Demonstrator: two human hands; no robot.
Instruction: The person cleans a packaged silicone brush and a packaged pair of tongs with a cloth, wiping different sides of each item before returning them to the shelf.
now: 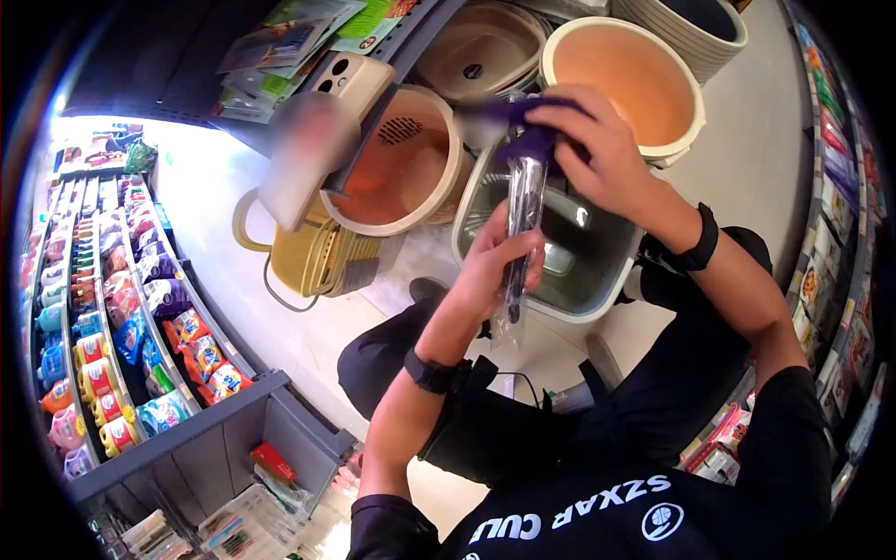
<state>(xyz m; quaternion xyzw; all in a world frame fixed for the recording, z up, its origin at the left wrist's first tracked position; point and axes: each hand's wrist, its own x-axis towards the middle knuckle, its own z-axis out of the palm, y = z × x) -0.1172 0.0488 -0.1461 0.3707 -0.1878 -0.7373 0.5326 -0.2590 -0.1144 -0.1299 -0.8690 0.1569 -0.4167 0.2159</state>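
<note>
A long tool in a clear plastic sleeve, with a purple head and what looks like a black handle, slants over the storage tubs; its exact kind cannot be made out. My left hand is closed around the sleeved handle. Higher up, my right hand has its fingers curled over the purple head. Below the tool stands a grey rectangular tub with a pale rim. Two round tubs, a cream one with an orange inside and a beige one with holes, flank it.
A yellow basket stands on the pale floor at left. A phone juts out by the shelf with hanging packets. Shelves of bottles and bags line the left, more packets the right. A grey bin sits lower left.
</note>
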